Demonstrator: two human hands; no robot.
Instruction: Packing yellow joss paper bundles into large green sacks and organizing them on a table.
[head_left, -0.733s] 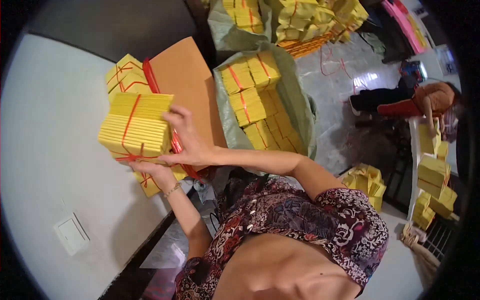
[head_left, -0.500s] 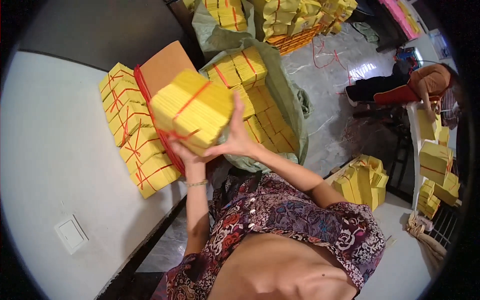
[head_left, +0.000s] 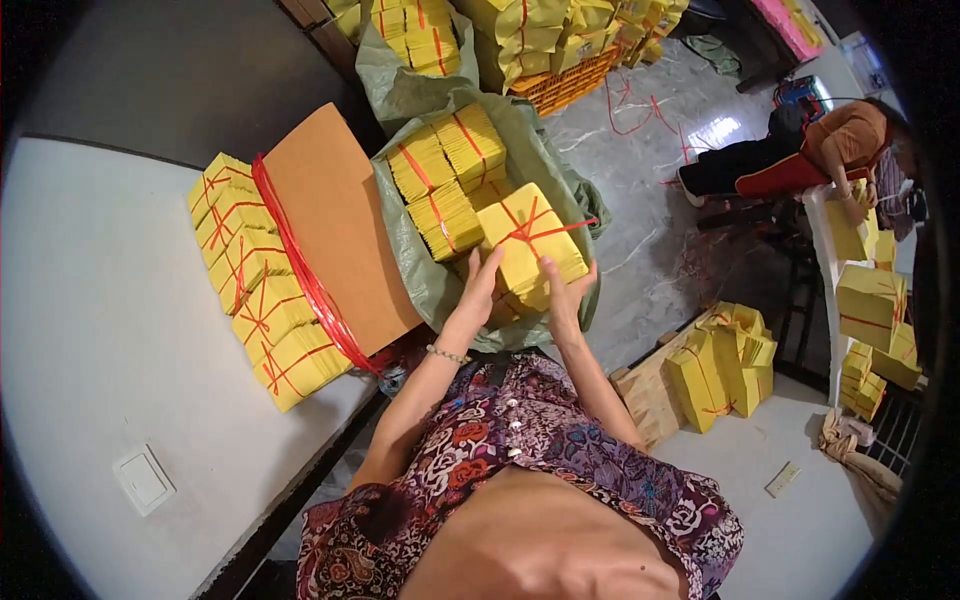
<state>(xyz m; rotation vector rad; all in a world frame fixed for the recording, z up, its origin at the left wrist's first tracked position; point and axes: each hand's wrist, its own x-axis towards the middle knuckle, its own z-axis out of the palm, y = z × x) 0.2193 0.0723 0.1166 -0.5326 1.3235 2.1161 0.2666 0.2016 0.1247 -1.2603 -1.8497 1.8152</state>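
Note:
Between my left hand (head_left: 482, 283) and my right hand (head_left: 570, 293) is a bundle of yellow paper (head_left: 530, 230), tied crosswise with red plastic string knotted on top. I grip it from its two near sides, thumbs toward its upper face. It hangs tilted over the mouth of a green woven sack (head_left: 400, 205). Inside that sack, more tied yellow bundles (head_left: 445, 225) are packed in rows on the left and far side. The held bundle covers much of the sack's right part, so I cannot tell whether it touches the ones below.
Left of the sack lies a brown board (head_left: 330, 220) with a hank of red string (head_left: 300, 260) along its edge, beside a row of bundles (head_left: 265, 310). Behind stands an orange crate (head_left: 570, 85) stacked with yellow bundles. At right, a person (head_left: 840, 145) handles yellow paper at a table.
My hands have carried the bundle rightward from over the brown board to above the sack. It has turned, so its knotted face now shows. The brown board is uncovered.

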